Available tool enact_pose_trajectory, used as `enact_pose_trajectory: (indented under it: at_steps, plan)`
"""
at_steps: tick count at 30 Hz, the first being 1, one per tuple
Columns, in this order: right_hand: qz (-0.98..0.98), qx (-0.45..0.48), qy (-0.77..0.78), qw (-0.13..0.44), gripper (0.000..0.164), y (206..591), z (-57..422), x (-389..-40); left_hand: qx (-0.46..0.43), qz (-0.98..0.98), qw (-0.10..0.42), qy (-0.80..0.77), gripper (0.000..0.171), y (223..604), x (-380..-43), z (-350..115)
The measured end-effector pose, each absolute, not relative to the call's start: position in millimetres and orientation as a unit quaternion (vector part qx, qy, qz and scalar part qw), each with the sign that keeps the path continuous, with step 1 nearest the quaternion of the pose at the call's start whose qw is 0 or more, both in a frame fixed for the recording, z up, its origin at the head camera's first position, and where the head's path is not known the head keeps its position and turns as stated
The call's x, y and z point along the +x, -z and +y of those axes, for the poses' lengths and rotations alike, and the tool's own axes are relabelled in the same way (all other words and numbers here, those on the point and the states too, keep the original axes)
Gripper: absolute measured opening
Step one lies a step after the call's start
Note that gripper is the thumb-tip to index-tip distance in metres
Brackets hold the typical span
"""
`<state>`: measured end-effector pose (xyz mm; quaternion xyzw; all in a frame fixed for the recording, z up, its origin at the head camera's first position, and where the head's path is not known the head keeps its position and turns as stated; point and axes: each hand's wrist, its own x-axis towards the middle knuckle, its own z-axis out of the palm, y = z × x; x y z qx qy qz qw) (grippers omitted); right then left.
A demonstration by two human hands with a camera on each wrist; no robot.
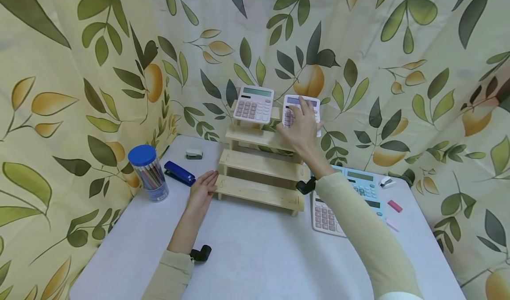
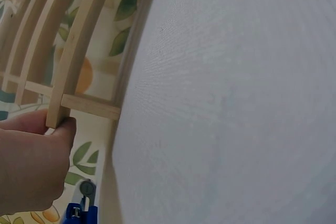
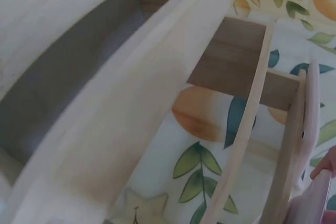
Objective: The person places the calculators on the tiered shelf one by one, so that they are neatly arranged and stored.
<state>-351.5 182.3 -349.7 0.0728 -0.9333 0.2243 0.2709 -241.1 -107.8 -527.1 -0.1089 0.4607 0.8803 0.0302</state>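
A stepped wooden rack (image 1: 260,191) with several tiers stands on the table. My left hand (image 1: 201,189) pinches the left end of its lowest board (image 2: 67,85), thumb on one side and fingers on the other. Up at the top tier, my right hand (image 1: 301,129) holds a pink-and-white calculator (image 1: 292,100) by its sides, face outward. Only the edge of that calculator (image 3: 314,198) and some fingers (image 3: 326,163) show in the right wrist view. Left of it, a second pink-and-white calculator (image 1: 253,105) leans upright on the same tier.
Blue calculators (image 1: 364,187) and a pink one (image 1: 324,216) lie right of the rack, partly behind my right sleeve. Beyond them are a pink eraser (image 1: 395,206) and small items. A blue-lidded pencil jar (image 1: 149,176), blue stapler (image 1: 179,173) and small white-and-dark item (image 1: 194,154) stand left.
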Motion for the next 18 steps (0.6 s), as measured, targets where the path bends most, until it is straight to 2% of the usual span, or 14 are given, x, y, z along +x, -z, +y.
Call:
enact_pose_trajectory:
  at_steps: [7, 14, 18]
  plan:
    - [-0.938, 0.062, -0.216, 0.263, 0.055, 343.6, 169.9, -370.3, -0.102, 0.46, 0.026, -0.881, 0.069, 525.9, -244.2, -108.3]
    - [-0.955, 0.041, -0.197, 0.218, 0.059, 346.4, 169.9, -374.1, -0.108, 0.448, 0.022, -0.887, 0.07, 528.0, -245.6, -106.7]
    - [-0.942, 0.049, -0.212, 0.254, 0.057, 349.5, 174.2, -370.1, -0.11, 0.449, 0.022, -0.886, 0.07, 529.2, -244.0, -107.0]
